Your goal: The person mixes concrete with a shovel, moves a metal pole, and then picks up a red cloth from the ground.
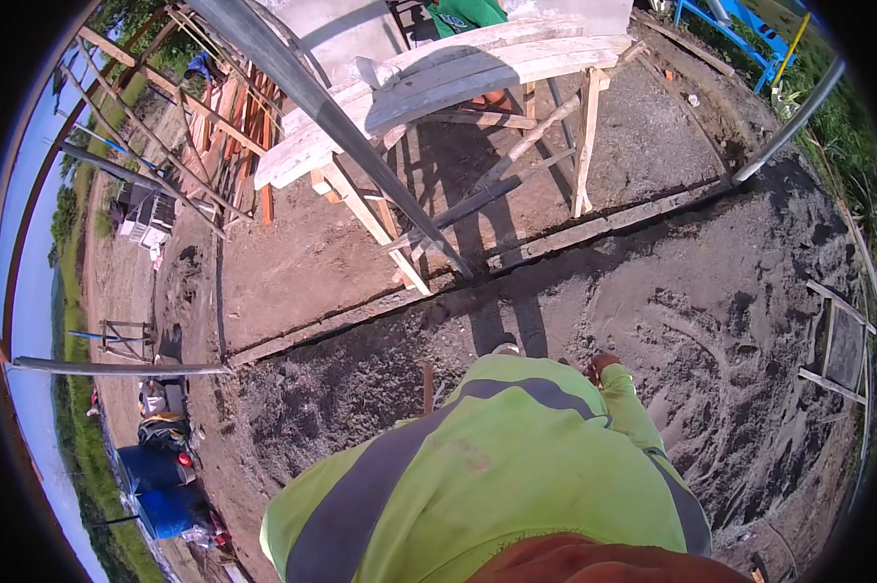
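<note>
Rough grey sand [710, 321] — bare wooden planks [477, 68], smooth metal pole [329, 109].

Outdoors in hard sunlight, with sharp shadows. Dark, raked sand [720, 321] spreads from the centre to 3 o'clock. A plank scaffold [458, 78] stands at 12, with a steel pole [341, 126] slanting across it. Stacked timber [229, 126] lies at 10, blue barrels [161, 491] at 8, grass [846, 136] at 2, and sky [30, 291] at 9.

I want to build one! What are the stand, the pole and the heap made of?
The stand looks like rough bare wood: pale planks, stick legs. The pole seems dull grey metal, smooth. The heap looks like damp grey sand or mortar, grainy, with scrape marks.
</note>
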